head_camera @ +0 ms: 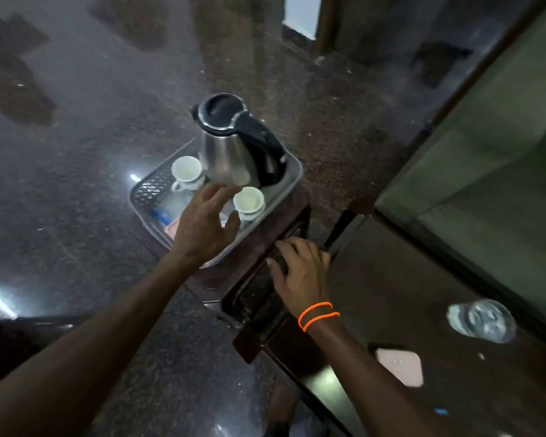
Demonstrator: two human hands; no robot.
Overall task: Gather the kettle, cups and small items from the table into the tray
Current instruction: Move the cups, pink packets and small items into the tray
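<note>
A steel kettle [230,152] with a black lid and handle stands at the back of a grey plastic tray [292,181]. Two white cups sit in the tray, one [186,171] left of the kettle and one [249,201] in front of it. A blue-and-white sachet [161,214] and a pink item [172,230] lie in the tray's near left part. My left hand [205,222] hovers over the tray with fingers spread, holding nothing. My right hand [300,272] rests on a dark object at the dark wooden stand's edge [259,294]; its grip is unclear.
The tray sits on a small dark wooden stand above a glossy granite floor [76,152]. On a brown table to the right lie a clear water bottle [481,320], a pink square item [401,365] and a small blue scrap [440,411]. A green surface lies far right.
</note>
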